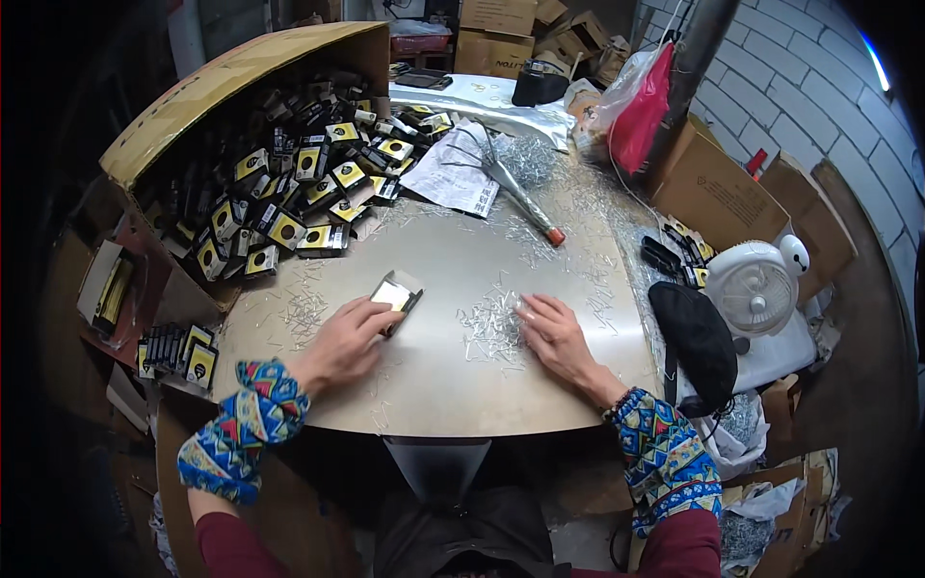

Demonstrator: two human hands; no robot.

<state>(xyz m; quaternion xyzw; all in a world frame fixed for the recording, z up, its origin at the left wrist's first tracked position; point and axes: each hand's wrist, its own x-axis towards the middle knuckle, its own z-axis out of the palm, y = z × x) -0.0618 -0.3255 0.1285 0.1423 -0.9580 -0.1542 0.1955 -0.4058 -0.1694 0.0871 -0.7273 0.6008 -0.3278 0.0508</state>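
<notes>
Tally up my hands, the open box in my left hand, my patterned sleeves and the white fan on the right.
Hands: 2
Open box: 1
Patterned sleeves: 2
White fan: 1
Total: 6

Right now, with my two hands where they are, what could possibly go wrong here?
The right hand is at the pile of thin, silvery metal pieces; with no glove, it might get pricked if the ends are sharp.
A few loose silvery pieces lie near the front edge of the pale, smooth tabletop and could be brushed off.
The left hand's grip might crease the small, open black cardboard box.
</notes>
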